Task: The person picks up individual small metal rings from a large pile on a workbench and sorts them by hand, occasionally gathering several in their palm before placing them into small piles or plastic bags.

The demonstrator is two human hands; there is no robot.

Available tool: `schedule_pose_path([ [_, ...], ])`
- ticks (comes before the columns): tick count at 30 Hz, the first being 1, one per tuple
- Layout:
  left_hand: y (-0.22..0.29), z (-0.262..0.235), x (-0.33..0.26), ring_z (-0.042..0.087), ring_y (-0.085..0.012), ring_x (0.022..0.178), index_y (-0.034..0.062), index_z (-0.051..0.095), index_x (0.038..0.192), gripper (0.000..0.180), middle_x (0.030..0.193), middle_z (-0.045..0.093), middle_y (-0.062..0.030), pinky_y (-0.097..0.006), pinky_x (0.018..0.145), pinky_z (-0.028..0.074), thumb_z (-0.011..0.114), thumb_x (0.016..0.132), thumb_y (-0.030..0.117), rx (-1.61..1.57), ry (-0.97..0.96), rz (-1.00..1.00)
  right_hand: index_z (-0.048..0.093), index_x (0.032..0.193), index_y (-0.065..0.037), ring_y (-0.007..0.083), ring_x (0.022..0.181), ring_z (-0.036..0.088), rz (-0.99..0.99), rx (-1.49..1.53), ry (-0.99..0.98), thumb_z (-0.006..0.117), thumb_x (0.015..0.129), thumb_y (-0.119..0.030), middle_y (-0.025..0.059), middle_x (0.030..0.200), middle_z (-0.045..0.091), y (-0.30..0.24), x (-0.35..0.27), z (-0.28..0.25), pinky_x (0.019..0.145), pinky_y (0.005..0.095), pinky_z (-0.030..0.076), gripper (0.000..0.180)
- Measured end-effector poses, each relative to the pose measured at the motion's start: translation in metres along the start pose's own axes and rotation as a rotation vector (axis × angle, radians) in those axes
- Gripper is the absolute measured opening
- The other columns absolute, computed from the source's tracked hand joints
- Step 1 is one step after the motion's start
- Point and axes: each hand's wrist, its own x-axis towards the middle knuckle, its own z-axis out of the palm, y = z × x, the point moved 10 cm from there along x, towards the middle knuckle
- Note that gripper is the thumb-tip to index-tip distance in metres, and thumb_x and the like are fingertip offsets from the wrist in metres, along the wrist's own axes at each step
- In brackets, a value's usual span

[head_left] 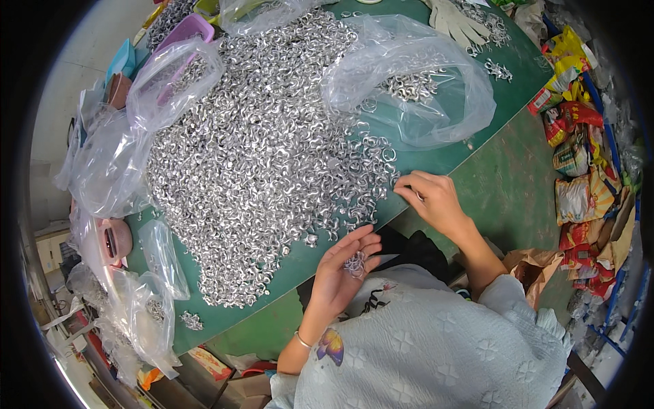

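Observation:
A broad heap of small silvery curved metal pieces [252, 143] covers much of the green table [436, 160]. My left hand [334, 278] is turned palm up at the table's near edge, its fingers curled around a small cluster of metal rings [355, 264]. To its right, my right hand [436, 201] has thumb and fingertips pinched together at the heap's right edge. Whatever sits between those fingertips is too small to make out. Looser rings [376, 153] lie just beyond the right hand.
A clear plastic bag [443, 102] holding metal pieces lies at the far right of the table. Beside it is a white glove [458, 22]. More plastic bags [112, 170] and a purple basket [187, 28] line the left side. Colourful packets [575, 157] hang at the right.

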Motion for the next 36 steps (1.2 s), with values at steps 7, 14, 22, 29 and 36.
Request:
schedule_pose_path([
  [7,0.007,0.028,0.022,0.044,-0.029,0.119,-0.0091,0.04,0.123,0.039,0.125,0.045,-0.0224,-0.038,0.1,0.037,0.044,0.09,0.01,0.001,-0.027,0.034,0.059,0.081,-0.005,0.0231,0.049,0.053,0.212,0.001,0.114,0.067,0.074,-0.013,0.0087,0.063,0.058,0.016,-0.006,-0.015,0.047,0.0325,0.041,0.014],
  [14,0.006,0.025,0.027,0.046,-0.0289,0.117,-0.0091,0.042,0.122,0.037,0.124,0.046,-0.0223,-0.037,0.099,0.037,0.043,0.09,0.011,0.006,0.0,0.013,0.056,0.082,-0.007,0.0332,0.057,0.056,0.203,-0.167,0.027,0.065,0.076,-0.021,0.0114,0.068,0.061,0.01,-0.001,-0.001,0.049,0.0405,0.042,0.018],
  [22,0.008,0.026,0.029,0.042,-0.0311,0.12,-0.0092,0.038,0.124,0.041,0.128,0.042,-0.0233,-0.039,0.1,0.036,0.041,0.089,0.012,0.059,0.013,0.0,0.058,0.077,-0.006,0.029,0.048,0.051,0.365,0.015,-0.018,0.066,0.074,-0.019,0.0085,0.055,0.053,0.026,-0.004,0.002,0.046,0.0379,0.039,0.016],
  [29,0.01,0.017,0.03,0.051,-0.0287,0.111,-0.0079,0.045,0.12,0.036,0.119,0.051,-0.0214,-0.036,0.095,0.041,0.044,0.089,0.01,0.043,0.06,0.016,0.058,0.077,-0.006,0.0287,0.048,0.052,0.336,-0.172,0.086,0.067,0.074,-0.02,0.0088,0.052,0.052,0.022,-0.004,-0.003,0.046,0.0385,0.039,0.016],
  [36,0.009,0.014,0.03,0.052,-0.0282,0.109,-0.0077,0.046,0.119,0.035,0.117,0.052,-0.021,-0.036,0.094,0.042,0.045,0.088,0.01,0.031,0.061,0.011,0.059,0.077,-0.006,0.0278,0.049,0.054,0.404,-0.09,0.056,0.065,0.075,-0.017,0.0094,0.054,0.055,0.029,-0.002,-0.001,0.047,0.0367,0.04,0.012],
])
